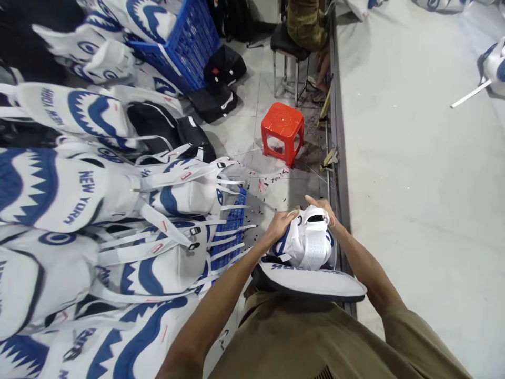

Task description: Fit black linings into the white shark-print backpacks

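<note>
White bag [317, 246] between both hands' fingers [281, 222]

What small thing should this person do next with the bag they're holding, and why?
I'd probably curl the right hand more fully around the white bag: one finger sticks out away from it, while the left hand grips the other side. The bag is held close to the body, so a firmer two-handed hold seems sensible.
</note>
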Demonstrator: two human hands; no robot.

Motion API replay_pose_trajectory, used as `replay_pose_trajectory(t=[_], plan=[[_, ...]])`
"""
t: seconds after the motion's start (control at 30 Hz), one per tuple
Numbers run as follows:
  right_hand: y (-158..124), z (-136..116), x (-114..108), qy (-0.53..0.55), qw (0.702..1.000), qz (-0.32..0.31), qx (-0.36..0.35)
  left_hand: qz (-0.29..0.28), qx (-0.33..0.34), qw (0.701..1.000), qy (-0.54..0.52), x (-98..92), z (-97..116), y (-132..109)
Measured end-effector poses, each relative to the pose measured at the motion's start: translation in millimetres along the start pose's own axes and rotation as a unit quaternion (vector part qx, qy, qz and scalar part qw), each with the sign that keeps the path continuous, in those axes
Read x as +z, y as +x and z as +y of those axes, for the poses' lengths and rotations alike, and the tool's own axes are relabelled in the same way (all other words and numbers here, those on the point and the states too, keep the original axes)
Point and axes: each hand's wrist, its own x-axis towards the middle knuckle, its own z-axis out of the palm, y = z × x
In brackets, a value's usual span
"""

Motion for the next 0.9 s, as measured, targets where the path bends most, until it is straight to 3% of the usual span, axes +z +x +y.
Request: replay_pose_trajectory(t=[0.17,0.3,0.47,0.67,0.8,0.9], plan=[[-27.2,-15.4,-31.0,-0.032,0.998,0.041,-0.023,-0.008,0.039,0.998,0.056,-10.1,19.0,-19.9],[-52.2,-11.5,-46.9,-0.054,0.992,0.098,-0.065,-0.010,0.087,0.991,0.098,0.7,18.2,-35.3],[-64.9,20.3,-39.3,0.029,0.985,0.168,-0.030,0.044,0.108,0.989,0.090,23.3,-4.2,-29.1],[-121.2,79.2,-42.2,0.091,0.929,0.350,-0.080,0.056,0.124,0.988,0.072,32.5,-6.3,-19.9],[-156.9,120.3,-19.9,0.085,0.935,0.340,-0.047,0.087,0.118,0.987,0.061,37.8,-10.4,-19.0],[-152.2,125.8,-6.6,0.071,0.945,0.317,-0.023,0.109,0.120,0.986,0.046,40.0,-15.6,-19.0]])
